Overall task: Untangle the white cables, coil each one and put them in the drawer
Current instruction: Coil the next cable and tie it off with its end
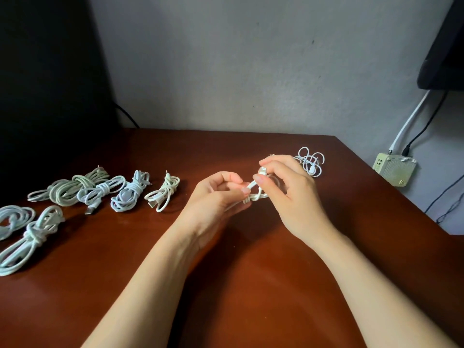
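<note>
Above the middle of the brown table [251,285], both hands work one short white cable [256,195]. My left hand [216,197] grips its bundled loops. My right hand [288,194] pinches the plug end between thumb and forefinger, just above the bundle. Most of this cable is hidden inside my fingers. Several coiled white cables [130,190] lie in a row on the table's left side, each wrapped around its own middle. A loose, looped white cable [311,162] lies behind my right hand near the far right corner. No drawer is in view.
A dark object [50,84] fills the back left. A pale power adapter [395,169] with cords sits beyond the table's right edge, below a dark object [444,59] on the wall. The table's right edge runs diagonally close to my right hand.
</note>
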`<state>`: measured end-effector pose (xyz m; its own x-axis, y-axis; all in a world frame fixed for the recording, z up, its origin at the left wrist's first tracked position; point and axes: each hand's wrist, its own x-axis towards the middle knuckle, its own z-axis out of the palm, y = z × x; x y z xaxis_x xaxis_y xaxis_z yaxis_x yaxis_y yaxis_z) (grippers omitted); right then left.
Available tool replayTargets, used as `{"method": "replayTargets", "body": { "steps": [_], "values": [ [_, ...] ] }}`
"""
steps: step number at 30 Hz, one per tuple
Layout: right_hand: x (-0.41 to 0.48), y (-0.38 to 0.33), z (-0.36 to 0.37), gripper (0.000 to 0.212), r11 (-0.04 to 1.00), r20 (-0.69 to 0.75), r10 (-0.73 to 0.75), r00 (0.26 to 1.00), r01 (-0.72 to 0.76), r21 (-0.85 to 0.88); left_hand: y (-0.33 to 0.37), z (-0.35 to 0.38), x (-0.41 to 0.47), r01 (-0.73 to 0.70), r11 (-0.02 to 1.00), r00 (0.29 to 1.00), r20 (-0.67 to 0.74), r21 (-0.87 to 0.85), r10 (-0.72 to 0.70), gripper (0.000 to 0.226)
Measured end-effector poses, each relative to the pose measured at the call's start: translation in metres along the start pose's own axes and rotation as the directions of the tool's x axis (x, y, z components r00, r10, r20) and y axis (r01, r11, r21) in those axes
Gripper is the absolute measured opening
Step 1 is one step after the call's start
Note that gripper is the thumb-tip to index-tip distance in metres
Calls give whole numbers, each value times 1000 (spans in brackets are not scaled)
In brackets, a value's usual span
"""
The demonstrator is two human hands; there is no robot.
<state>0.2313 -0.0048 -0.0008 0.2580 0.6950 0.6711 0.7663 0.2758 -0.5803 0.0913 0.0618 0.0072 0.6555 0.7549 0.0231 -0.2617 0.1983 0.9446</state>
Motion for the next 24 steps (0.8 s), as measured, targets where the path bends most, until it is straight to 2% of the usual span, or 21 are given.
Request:
{"method": "replayTargets", "body": {
  "steps": [4, 10, 20, 24],
  "values": [
    [0, -3, -1, 33, 1000, -1, 19, 1000, -19, 18, -1, 2, 0, -38, 999, 999, 0, -16, 38, 21],
    [0, -5, -1, 22, 1000, -30, 18, 999, -18, 20, -1, 1, 1, -106, 993, 994, 3, -42, 106, 28],
    [1, -16, -4, 13, 964, -143, 167, 975, -131, 232, 0, 7, 0, -92, 958, 994, 28, -271, 103, 24],
    [4, -18, -6, 14, 933, -75, 248, 966, -217, 288, -1, 8, 0, -117, 939, 991, 16, -324, 129, 24]
  ]
}}
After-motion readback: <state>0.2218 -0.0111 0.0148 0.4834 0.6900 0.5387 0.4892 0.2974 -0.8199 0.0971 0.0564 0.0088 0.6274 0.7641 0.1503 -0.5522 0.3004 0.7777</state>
